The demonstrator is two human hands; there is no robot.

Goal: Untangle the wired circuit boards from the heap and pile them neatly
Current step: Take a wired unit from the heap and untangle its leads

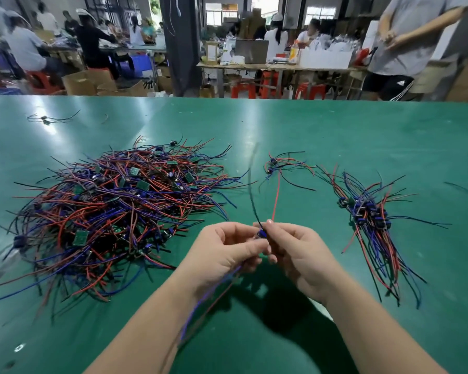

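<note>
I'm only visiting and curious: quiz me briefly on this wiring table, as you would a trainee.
1. True or false: the big tangled heap of red, blue and black wired boards lies on the person's left.
2. The left hand and right hand together pinch: A one small wired circuit board; B scissors; C nothing.
3. Fill in: the neat pile of wired boards lies on the ___ table.
Key: 1 true; 2 A; 3 green.

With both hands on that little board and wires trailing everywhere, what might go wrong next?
The left hand and right hand pinch one board. Its red wire reaches toward the small cluster, so a pull might drag that along. Its trailing wires could also snag the neat pile on landing.
</note>
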